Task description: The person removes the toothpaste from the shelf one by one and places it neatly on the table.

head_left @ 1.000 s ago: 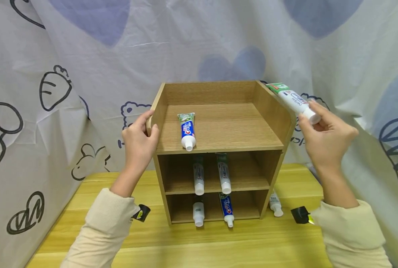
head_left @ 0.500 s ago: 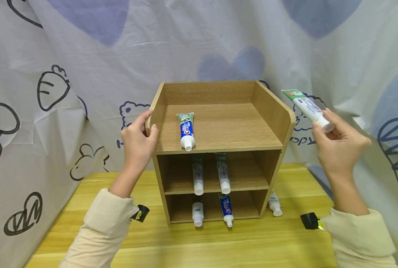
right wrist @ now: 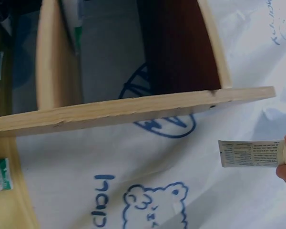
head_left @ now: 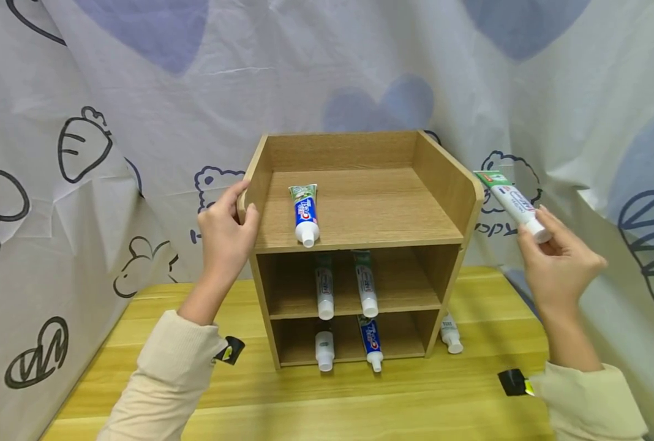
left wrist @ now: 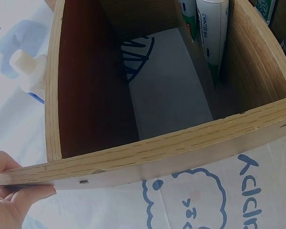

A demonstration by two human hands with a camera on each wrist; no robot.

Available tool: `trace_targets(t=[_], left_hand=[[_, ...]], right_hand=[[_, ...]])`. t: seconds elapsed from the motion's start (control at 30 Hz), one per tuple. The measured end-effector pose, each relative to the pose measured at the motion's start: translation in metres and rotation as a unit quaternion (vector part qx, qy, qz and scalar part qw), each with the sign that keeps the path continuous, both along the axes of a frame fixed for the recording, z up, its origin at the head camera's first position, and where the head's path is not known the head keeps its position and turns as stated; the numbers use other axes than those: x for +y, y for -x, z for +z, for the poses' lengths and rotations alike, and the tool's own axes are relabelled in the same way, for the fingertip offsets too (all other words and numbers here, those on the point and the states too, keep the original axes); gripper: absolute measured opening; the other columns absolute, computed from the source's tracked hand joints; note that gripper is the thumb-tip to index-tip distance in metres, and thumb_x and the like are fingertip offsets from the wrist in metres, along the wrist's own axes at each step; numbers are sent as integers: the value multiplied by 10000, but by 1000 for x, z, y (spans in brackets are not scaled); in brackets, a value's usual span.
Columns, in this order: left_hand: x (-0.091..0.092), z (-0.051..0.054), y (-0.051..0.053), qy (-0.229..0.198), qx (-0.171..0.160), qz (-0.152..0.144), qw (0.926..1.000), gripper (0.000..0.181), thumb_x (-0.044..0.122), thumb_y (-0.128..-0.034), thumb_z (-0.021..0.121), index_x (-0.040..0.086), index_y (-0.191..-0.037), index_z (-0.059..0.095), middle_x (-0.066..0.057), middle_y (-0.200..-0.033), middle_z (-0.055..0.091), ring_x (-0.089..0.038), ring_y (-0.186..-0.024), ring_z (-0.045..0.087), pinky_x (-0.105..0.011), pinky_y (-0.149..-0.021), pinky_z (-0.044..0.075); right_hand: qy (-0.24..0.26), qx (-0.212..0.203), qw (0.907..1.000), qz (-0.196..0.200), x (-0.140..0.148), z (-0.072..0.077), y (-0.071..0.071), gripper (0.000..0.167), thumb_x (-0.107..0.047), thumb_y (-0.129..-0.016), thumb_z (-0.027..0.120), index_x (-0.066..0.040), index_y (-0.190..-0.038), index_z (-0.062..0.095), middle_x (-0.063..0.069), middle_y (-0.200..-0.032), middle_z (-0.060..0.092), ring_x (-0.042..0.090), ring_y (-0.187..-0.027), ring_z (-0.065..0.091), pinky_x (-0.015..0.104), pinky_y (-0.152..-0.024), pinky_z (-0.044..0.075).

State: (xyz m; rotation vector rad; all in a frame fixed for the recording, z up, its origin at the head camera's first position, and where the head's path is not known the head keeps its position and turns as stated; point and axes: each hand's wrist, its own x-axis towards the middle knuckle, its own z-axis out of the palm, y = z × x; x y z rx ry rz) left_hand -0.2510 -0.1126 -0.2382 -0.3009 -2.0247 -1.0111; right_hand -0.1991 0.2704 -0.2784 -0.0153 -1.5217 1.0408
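The right hand (head_left: 564, 263) pinches a white-and-green toothpaste tube (head_left: 509, 197) between thumb and fingers at its cap (head_left: 540, 231) — gap closed to the cap's width, flat tail pointing far and left. The tube hangs in the air to the right of the wooden shelf (head_left: 371, 211), just beside its right side panel (head_left: 452, 184) but apart from it. Held by one end, it probably wants a firm, level wrist and a tail kept clear of that panel. The left hand (head_left: 228, 226), fingers and thumb curled round the left side panel (head_left: 257, 165), should simply steady — not pull.
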Motion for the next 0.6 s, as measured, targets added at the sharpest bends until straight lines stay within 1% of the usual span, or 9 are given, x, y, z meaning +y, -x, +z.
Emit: trace_targets(t=[0.1, 0.17, 0.23, 0.4, 0.5, 0.6], left_hand=[[0, 0, 0, 11, -14, 13, 10000, 352, -9, -827, 543, -11, -1170, 620, -110, -471, 462, -5, -389, 255, -136, -360, 208], [0, 1, 0, 25, -35, 29, 10000, 352, -7, -829, 545, -9, -1173, 619, -109, -476, 463, -6, -392, 255, -138, -364, 212], [0, 1, 0, 29, -45, 38, 10000, 351, -7, -830, 544, -11, -1172, 618, -103, -477, 459, -7, -395, 253, -141, -366, 214], [0, 2, 0, 45, -2, 34, 10000, 355, -7, -826, 541, -10, -1172, 619, -90, -461, 438, -4, -387, 240, -144, -363, 207], [1, 2, 0, 52, 33, 9, 10000, 360, -6, -821, 543, -9, -1174, 619, -94, -454, 442, 1, -383, 245, -139, -362, 211], [0, 2, -1, 39, 79, 14, 10000, 359, -8, -817, 542, -12, -1167, 622, -99, -450, 444, 5, -380, 246, -137, -361, 212]], right_hand=[[-20, -84, 9998, -159, 3, -11, 0, 252, 41, -733, 674, 92, -979, 674, 55, -1028, 691, -145, -812, 607, -1, -582, 460], [16, -146, 9997, -183, 5, -20, 1, 252, 41, -732, 678, 84, -980, 677, 61, -1032, 690, -159, -791, 599, -5, -578, 455], [52, -198, 9996, -216, 7, -28, 2, 255, 45, -728, 683, 69, -982, 683, 73, -1036, 689, -170, -742, 590, -14, -560, 440], [83, -402, 9987, -309, 14, -49, 3, 258, 42, -729, 691, 50, -987, 689, 52, -1034, 684, -184, -625, 538, -24, -525, 406], [116, -599, 9973, -420, 18, -62, 5, 258, 55, -731, 684, 60, -989, 688, 73, -1041, 679, -191, -611, 507, -31, -535, 389], [201, -737, 9962, -418, 20, -74, 6, 262, 75, -731, 674, 72, -993, 684, 111, -1055, 667, -191, -663, 532, -39, -560, 396]])
